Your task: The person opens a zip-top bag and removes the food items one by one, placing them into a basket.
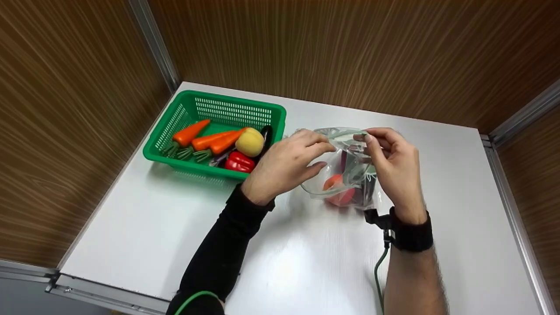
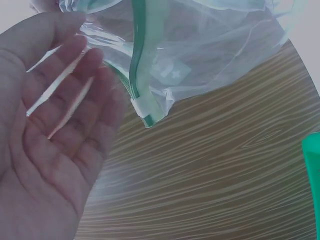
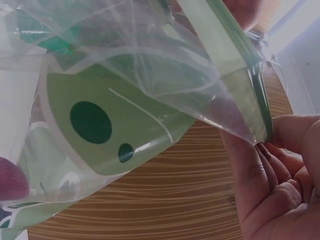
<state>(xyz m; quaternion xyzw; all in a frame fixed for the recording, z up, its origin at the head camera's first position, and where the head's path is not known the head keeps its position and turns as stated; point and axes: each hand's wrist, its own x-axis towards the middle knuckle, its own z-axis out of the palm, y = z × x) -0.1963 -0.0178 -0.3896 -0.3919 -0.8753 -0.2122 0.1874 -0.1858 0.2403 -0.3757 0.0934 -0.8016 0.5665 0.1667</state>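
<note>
A clear zip bag (image 1: pixel 318 183) with a green zip strip (image 2: pixel 139 55) stands on the table, its mouth gaping. My right hand (image 1: pixel 399 168) pinches the right end of that mouth between thumb and fingers, as the right wrist view shows. At the bag's left side is my left hand (image 1: pixel 286 164), thumb and fingers apart, gripping nothing; whether its fingertips touch the film, I cannot tell. A white slider (image 2: pixel 142 106) sits at the strip's end. Through the film show a red-orange round fruit (image 1: pixel 341 197) and something purple (image 3: pixel 12 180). Green printing (image 3: pixel 120 120) marks the bag.
To the left, a green basket (image 1: pixel 199 168) holds carrots (image 1: pixel 190 133), a yellow fruit (image 1: pixel 250 142), a red bell pepper (image 1: pixel 239 162) and a dark eggplant (image 1: pixel 266 132). Wood-grain panels (image 1: pixel 328 57) enclose the white table (image 1: pixel 144 232) at back and sides.
</note>
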